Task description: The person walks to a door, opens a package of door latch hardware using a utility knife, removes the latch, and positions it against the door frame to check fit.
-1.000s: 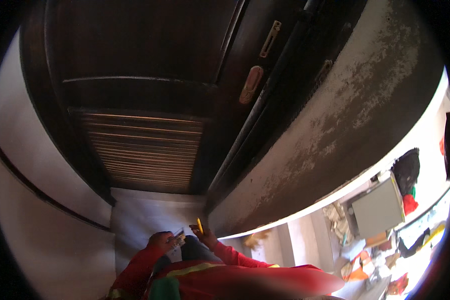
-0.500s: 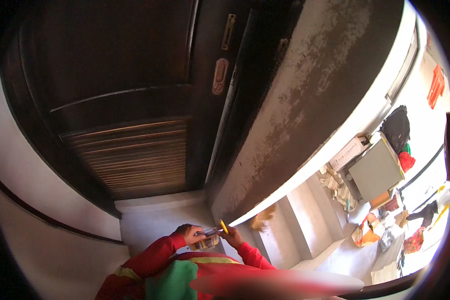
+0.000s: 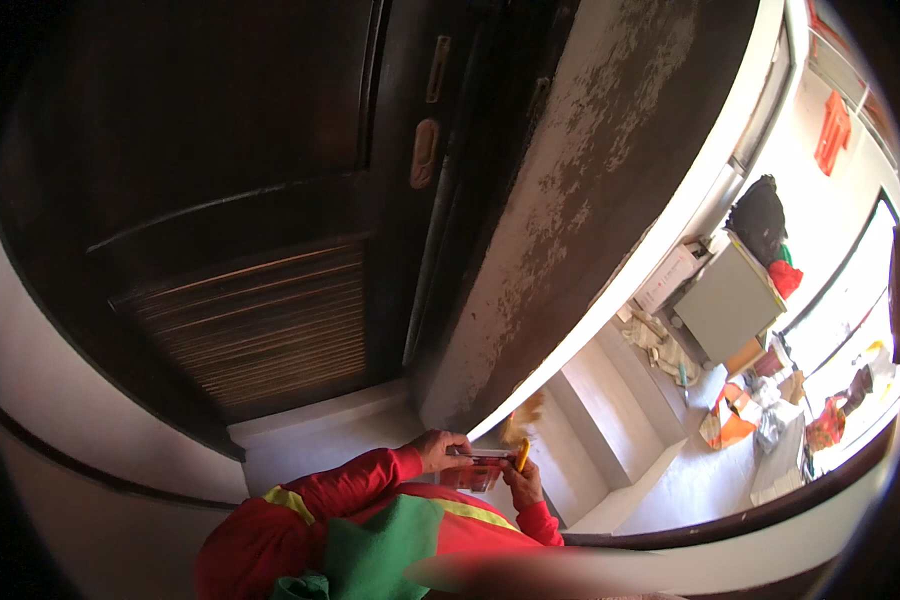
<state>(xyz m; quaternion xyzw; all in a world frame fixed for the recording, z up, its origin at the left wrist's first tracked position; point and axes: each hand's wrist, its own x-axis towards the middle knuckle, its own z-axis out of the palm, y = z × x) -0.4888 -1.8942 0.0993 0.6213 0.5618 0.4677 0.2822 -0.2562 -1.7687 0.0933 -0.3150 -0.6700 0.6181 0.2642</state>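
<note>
The left arm (image 3: 355, 482) stretches rightward, left hand (image 3: 438, 450) curled in a grip near the similarly curled right hand (image 3: 523, 485), the right forearm (image 3: 539, 523) angled upward.

Harsh daylight pours in from the right, bleaching the smooth white far wall (image 3: 820, 215) and brightening the pale smooth steps (image 3: 615, 410). The tall dark-brown wooden door (image 3: 250, 150) on the left sinks into shade, its upper panel nearly black. Straight edges bow toward a black rim. A red-and-grey smear (image 3: 550, 572) blurs the near side; the small transparent plastic box (image 3: 470, 477) looks soft.
</note>
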